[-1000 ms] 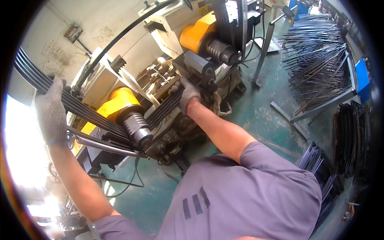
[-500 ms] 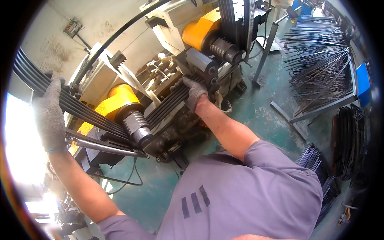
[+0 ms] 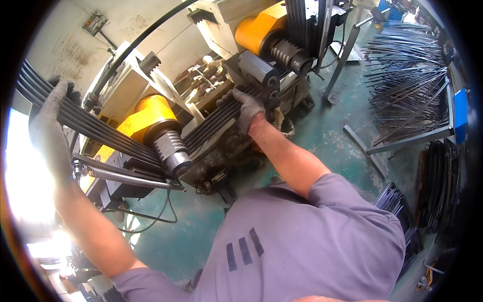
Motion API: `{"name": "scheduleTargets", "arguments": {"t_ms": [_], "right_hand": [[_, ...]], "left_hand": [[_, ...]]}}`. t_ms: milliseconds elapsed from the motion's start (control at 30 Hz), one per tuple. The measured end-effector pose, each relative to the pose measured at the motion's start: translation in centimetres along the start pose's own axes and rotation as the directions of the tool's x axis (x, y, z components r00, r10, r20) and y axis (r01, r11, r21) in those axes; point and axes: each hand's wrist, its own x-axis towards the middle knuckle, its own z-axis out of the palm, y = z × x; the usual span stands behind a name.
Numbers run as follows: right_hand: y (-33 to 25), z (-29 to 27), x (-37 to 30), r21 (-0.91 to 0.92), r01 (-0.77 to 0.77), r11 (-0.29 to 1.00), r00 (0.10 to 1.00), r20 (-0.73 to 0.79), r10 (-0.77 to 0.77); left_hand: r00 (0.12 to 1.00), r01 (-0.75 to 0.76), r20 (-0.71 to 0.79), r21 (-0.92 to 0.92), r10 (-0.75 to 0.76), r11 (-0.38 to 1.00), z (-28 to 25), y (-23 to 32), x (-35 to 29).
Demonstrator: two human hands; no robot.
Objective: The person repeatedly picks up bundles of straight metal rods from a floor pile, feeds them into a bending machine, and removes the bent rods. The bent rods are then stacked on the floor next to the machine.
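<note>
Several dark metal rods lie side by side in a bundle, running from the upper left to a grooved steel roller on the left of a machine. Beyond it they continue as rods toward a grey metal block. My left hand, in a grey knit glove, is closed around the bundle near its far left, fingers partly hidden behind. My gloved right hand grips the rods beside the block, thumb on top. Another grooved roller stands at the upper right with upright rods behind it.
Yellow housings sit behind the rollers. A coil spring on a bar juts out below the left roller. At right, a large pile of thin rods rests in a metal frame, with dark bundles nearer me.
My left hand has shifted a little up and left along the bundle. My right hand stays on the rods by the block. The whole view has shifted slightly.
</note>
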Motion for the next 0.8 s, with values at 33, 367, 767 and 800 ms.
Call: {"name": "scheduleTargets", "arguments": {"t_ms": [33, 367, 767, 800], "right_hand": [[0.2, 0.0, 0.1, 0.000, -0.003, 1.000, 1.000, 0.004, 0.003], [-0.1, 0.2, -0.5, -0.023, -0.007, 1.000, 1.000, 0.018, 0.008], [-0.3, -1.2, -0.4, -0.108, 0.010, 0.994, 0.993, -0.113, -0.023], [-0.1, -1.1, -0.7, -0.107, 0.025, 0.994, 0.994, -0.104, -0.036]], "left_hand": [[1.000, -0.015, -0.005, 0.012, 0.015, 1.000, -0.4, 0.0, 0.2], [0.998, -0.048, -0.039, 0.046, 0.049, 0.998, 0.4, -0.6, 0.2], [0.989, 0.111, 0.097, 0.031, -0.114, 0.993, -1.5, -3.2, -0.6], [0.986, 0.119, 0.108, 0.076, -0.126, 0.990, -1.9, -2.6, -1.1]]}}
